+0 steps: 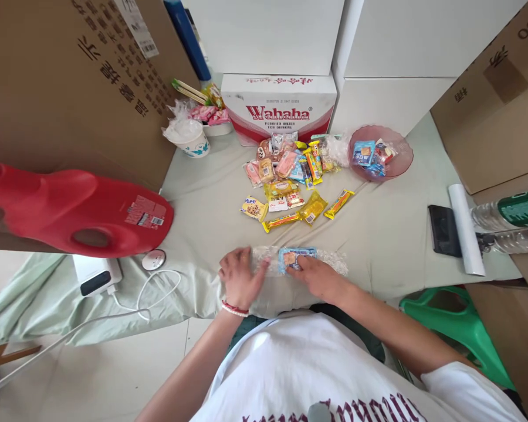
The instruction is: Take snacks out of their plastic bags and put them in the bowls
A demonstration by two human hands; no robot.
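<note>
Centrally, at the near edge of the table [378, 234], the left hand [240, 280] lies flat and open on a clear plastic wrap [337, 262] while the right hand [319, 276] rests fingertips on the blue snack packet [295, 258] atop it, grip indiscernible.

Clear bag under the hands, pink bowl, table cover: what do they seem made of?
Clear bag: thin plastic film, glossy and crinkled, see-through to the blue packet. Pink bowl: likely tinted plastic or glass, translucent, shiny. Table cover: pale green cloth, matte, with soft folds.
</note>
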